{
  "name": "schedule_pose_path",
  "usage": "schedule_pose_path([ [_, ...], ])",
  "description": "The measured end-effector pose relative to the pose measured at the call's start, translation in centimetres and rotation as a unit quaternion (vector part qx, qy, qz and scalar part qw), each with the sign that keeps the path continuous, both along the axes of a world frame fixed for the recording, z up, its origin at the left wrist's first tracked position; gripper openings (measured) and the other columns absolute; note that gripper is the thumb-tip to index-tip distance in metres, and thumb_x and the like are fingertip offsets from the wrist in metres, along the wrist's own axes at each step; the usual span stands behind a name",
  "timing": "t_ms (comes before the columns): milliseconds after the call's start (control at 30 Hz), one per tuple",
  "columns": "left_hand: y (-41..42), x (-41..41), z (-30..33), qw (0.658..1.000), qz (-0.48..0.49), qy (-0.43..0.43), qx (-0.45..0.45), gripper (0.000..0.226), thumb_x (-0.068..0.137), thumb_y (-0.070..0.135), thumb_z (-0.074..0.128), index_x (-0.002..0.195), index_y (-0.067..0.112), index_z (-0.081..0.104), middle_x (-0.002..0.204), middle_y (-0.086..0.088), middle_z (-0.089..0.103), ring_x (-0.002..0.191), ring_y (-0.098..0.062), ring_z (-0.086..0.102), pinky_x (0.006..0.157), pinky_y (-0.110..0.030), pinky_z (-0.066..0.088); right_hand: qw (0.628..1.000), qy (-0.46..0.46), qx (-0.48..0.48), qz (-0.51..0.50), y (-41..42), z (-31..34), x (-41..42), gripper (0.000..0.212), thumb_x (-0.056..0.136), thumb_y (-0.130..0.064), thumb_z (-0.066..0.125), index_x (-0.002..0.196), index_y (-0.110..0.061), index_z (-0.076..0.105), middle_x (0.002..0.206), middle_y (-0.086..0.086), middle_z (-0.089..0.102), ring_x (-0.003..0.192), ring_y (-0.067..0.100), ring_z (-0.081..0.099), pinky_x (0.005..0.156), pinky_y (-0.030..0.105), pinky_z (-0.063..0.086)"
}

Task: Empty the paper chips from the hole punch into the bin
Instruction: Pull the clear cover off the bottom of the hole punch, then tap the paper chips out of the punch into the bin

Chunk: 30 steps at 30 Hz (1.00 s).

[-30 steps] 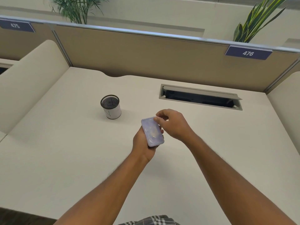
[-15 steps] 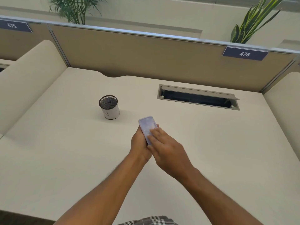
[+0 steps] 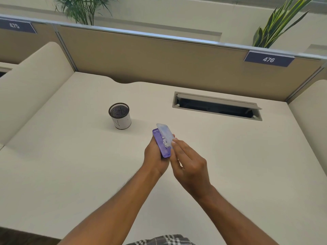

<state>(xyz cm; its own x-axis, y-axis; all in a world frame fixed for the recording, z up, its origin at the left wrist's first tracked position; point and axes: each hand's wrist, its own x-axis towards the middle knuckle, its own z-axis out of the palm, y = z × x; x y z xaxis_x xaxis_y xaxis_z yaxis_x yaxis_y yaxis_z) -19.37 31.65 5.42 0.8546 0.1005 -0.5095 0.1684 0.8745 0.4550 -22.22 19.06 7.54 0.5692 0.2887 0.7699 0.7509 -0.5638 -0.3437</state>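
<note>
Bare desk [image 3: 70, 174] lies open all around your hands, and the bin [image 3: 120, 116] stands upright, well apart to the upper left. Your left hand [image 3: 155, 156] grips the purple punch [image 3: 161, 146] above the desk's middle. Your right hand [image 3: 187, 167] pinches the clear cover [image 3: 165, 132], tilted open along one edge, with chips [image 3: 165, 143] inside.

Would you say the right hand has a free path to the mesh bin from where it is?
Probably yes: the right hand only pinches the clear cover, and bare desk lies up to the mesh bin, though it would cross above the left hand.
</note>
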Motion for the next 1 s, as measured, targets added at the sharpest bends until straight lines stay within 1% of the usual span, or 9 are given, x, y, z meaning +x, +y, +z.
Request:
schedule_pose_path([
  [100,-0.3,0.0,-0.1,1.000,0.007,0.012,0.025,0.037,0.106,0.034,0.038,0.086,0.012,0.060,0.080,-0.008,0.058,0.062,-0.015,0.064,0.061,-0.027,0.059,0.998,0.016,0.050,-0.022,0.1,0.0,0.1,0.020,0.092,-0.004,0.065,0.107,0.003,0.074,0.110,0.013,0.076,0.105,0.020,0.072,0.090,0.031,0.059],
  [200,-0.3,-0.1,-0.2,0.999,0.028,0.014,0.036,0.034,0.102,0.038,0.050,0.105,0.010,0.068,0.092,-0.012,0.071,0.080,-0.025,0.070,0.071,-0.037,0.062,0.989,0.069,0.127,-0.041,0.2,0.5,0.1,0.020,0.093,-0.007,0.065,0.109,0.000,0.074,0.111,-0.004,0.072,0.107,0.001,0.067,0.092,0.017,0.053],
  [267,-0.4,-0.1,0.0,0.999,0.032,0.003,0.032,0.035,0.102,0.037,0.050,0.118,0.010,0.066,0.104,-0.014,0.071,0.093,-0.029,0.067,0.082,-0.043,0.059,0.974,0.121,0.183,-0.049,0.3,1.0,0.0,0.018,0.094,-0.008,0.064,0.108,-0.006,0.075,0.110,-0.022,0.068,0.101,-0.009,0.065,0.084,0.013,0.053],
  [333,-0.5,-0.1,0.3,0.999,0.035,-0.011,0.017,0.033,0.103,0.035,0.049,0.114,0.011,0.068,0.104,-0.013,0.074,0.092,-0.030,0.069,0.084,-0.044,0.059,0.948,0.196,0.244,-0.062,0.3,1.5,-0.3,0.018,0.096,-0.012,0.061,0.105,-0.017,0.075,0.102,-0.035,0.068,0.088,-0.003,0.069,0.072,0.015,0.054],
  [467,-0.5,0.0,0.6,0.999,0.037,-0.012,-0.003,0.031,0.105,0.033,0.045,0.110,0.014,0.069,0.102,-0.010,0.076,0.095,-0.030,0.067,0.088,-0.044,0.055,0.849,0.366,0.371,-0.086,0.4,2.1,-0.2,0.022,0.097,-0.025,0.058,0.096,-0.035,0.078,0.092,-0.019,0.077,0.083,0.007,0.072,0.071,0.027,0.061],
  [600,-0.6,0.0,0.6,0.999,0.032,-0.012,-0.001,0.031,0.105,0.033,0.044,0.107,0.015,0.070,0.094,-0.007,0.079,0.093,-0.028,0.067,0.086,-0.043,0.056,0.787,0.419,0.446,-0.085,0.3,2.5,0.1,0.024,0.096,-0.023,0.061,0.086,-0.036,0.079,0.092,-0.015,0.079,0.090,0.009,0.074,0.072,0.028,0.063],
  [733,-0.6,0.0,0.3,0.999,0.036,-0.002,0.009,0.031,0.104,0.035,0.046,0.104,0.017,0.070,0.090,-0.007,0.080,0.085,-0.026,0.071,0.075,-0.039,0.062,0.754,0.436,0.483,-0.087,0.1,2.5,0.4,0.030,0.097,-0.018,0.060,0.083,-0.035,0.081,0.093,-0.011,0.079,0.093,0.013,0.075,0.072,0.031,0.063],
  [867,-0.5,-0.1,0.2,0.999,0.042,0.005,-0.007,0.032,0.104,0.038,0.046,0.105,0.016,0.069,0.086,-0.010,0.080,0.070,-0.025,0.077,0.064,-0.038,0.064,0.746,0.437,0.496,-0.083,-0.1,2.5,0.8,0.029,0.097,-0.018,0.061,0.082,-0.034,0.080,0.094,-0.010,0.079,0.093,0.013,0.075,0.070,0.031,0.063],
  [1000,-0.4,-0.2,0.1,0.999,0.047,0.007,-0.022,0.033,0.103,0.039,0.047,0.104,0.014,0.068,0.080,-0.011,0.079,0.063,-0.024,0.075,0.062,-0.038,0.063,0.734,0.444,0.507,-0.084,-0.5,2.1,1.2,0.029,0.097,-0.017,0.060,0.081,-0.031,0.080,0.093,-0.009,0.079,0.092,0.012,0.076,0.069,0.029,0.062],
])
